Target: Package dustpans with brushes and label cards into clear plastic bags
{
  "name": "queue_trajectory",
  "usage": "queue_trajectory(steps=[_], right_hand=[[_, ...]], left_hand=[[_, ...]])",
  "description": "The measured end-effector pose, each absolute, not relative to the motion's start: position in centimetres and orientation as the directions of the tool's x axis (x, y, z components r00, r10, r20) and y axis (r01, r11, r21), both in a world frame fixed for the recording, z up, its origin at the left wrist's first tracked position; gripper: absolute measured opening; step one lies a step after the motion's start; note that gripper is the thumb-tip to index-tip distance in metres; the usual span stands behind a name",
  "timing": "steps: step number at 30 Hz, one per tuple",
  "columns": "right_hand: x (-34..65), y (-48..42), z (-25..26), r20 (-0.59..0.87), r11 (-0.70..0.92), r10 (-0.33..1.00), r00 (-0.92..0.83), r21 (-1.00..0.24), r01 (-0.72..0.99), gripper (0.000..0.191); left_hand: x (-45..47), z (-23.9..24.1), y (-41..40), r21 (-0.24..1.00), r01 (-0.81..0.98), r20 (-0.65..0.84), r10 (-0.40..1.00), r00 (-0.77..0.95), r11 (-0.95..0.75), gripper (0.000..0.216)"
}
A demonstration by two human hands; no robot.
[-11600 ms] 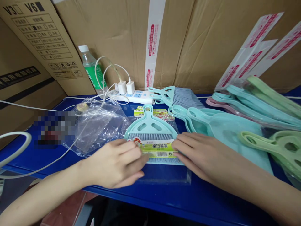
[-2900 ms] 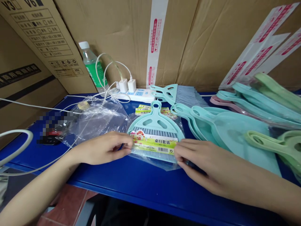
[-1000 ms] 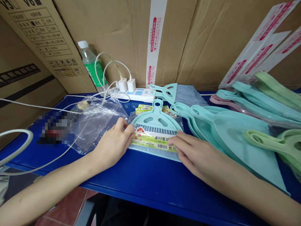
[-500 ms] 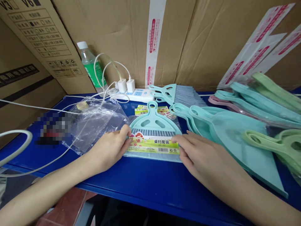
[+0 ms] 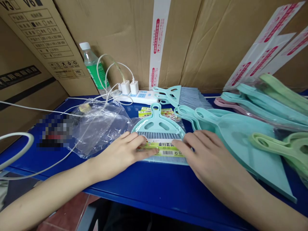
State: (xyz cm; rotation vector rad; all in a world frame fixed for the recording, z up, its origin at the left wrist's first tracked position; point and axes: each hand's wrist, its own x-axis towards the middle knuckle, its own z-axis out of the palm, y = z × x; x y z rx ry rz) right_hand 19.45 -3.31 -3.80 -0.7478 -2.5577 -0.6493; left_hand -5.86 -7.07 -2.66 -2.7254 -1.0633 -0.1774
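On a blue desk (image 5: 149, 183), a person's left hand (image 5: 122, 154) is reaching over the left end of a printed label card (image 5: 166, 150) while the right hand (image 5: 209, 157) is resting its thumb on the right end. Both thumbs are standing apart from the forefingers; whether hidden fingertips are pinching anything is not showing. The card is lying across a turquoise dustpan-and-brush set (image 5: 157, 123) between the hands, with larger turquoise dustpans (image 5: 250, 144) lying to the right.
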Motion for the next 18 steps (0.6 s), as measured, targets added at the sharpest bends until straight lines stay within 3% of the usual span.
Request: queue_trajectory(steps=[4, 8, 18], right_hand=[[18.8, -3.2, -4.0, 0.481, 0.796, 0.259, -0.837, 0.385, 0.468, 0.04], [18.9, -3.2, -4.3, 0.458, 0.803, 0.274, -0.845, 0.375, 0.464, 0.039], [20.7, -2.4, -3.6, 0.394, 0.849, 0.274, -0.877, 0.33, 0.414, 0.039]], left_hand=[[-5.6, -2.4, -7.3, -0.218, 0.679, 0.135, 0.667, 0.732, -0.701, 0.043], [-5.6, -2.4, -7.2, -0.255, 0.676, 0.123, 0.671, 0.731, -0.691, 0.042], [-6.5, -1.5, -7.2, -0.218, 0.677, 0.104, 0.673, 0.732, -0.703, 0.037]])
